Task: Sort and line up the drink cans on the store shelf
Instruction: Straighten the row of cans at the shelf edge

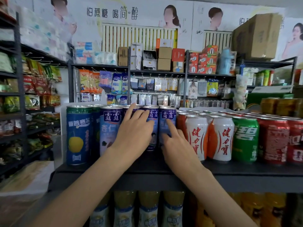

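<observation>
Progress: honestly looks mostly done to me. The front row on the dark shelf [246, 171] already runs in brand groups, labels facing out. What's left seems to be squaring up the almond-drink bunch in the middle.

Almond drink cans [110, 126]: tall slim blue-purple cans with white characters, packed touching each other, dead centre of the shelf. A couple sit a bit further back than their neighbours.

Left hand [133, 130]: fingers straight and spread, laid flat against the fronts of the middle almond cans, pushing rather than grabbing.

Right hand [175, 141]: index finger stretched out, tip on the rightmost almond can [168, 118]; other fingers partly tucked, holding nothing.

Neighbours: blue pear-drink can [78, 136] at 9 o'clock of the hands; white-and-orange Jianlibao cans [223, 138], green Sprite can [245, 138] and red cans [273, 140] off at 3 o'clock.

Down below: yellow juice bottles [124, 208] at 6 o'clock.
</observation>
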`<move>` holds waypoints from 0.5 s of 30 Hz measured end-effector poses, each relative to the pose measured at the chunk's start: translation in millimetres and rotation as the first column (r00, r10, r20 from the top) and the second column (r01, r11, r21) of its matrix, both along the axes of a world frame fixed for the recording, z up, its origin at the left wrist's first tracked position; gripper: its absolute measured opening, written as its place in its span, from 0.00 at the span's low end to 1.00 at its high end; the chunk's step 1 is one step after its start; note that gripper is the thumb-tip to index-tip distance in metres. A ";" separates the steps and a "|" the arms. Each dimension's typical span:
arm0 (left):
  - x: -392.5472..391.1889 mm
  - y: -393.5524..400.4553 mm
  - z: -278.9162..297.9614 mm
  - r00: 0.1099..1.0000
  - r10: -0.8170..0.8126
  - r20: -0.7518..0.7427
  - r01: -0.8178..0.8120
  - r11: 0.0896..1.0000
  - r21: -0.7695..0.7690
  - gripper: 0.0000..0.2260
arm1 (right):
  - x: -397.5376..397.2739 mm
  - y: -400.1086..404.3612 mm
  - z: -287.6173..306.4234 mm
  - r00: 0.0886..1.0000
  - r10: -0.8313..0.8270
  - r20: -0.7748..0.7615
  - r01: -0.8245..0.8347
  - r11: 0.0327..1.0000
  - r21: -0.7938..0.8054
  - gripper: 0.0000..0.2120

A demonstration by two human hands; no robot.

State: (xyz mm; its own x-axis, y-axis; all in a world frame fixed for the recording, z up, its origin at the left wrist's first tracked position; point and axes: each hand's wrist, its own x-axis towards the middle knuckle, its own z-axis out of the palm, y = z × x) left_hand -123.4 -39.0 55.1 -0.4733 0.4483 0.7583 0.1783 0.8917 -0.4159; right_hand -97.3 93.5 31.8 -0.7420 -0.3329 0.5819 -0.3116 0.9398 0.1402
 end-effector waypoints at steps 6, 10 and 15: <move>8.5 24.2 -16.4 0.954 0.130 0.272 -0.136 0.991 0.002 0.25 | -6.1 1.0 -4.4 0.997 0.057 -0.049 -0.059 0.998 -0.039 0.20; 4.5 32.9 -8.9 0.918 0.084 0.387 -0.134 0.986 0.103 0.28 | -18.4 1.1 -2.6 0.996 0.036 0.086 -0.041 0.998 0.057 0.21; 4.0 40.7 0.0 0.847 0.072 0.527 -0.195 0.963 0.183 0.28 | -21.6 2.6 9.1 0.985 0.009 0.173 -0.025 0.996 0.088 0.21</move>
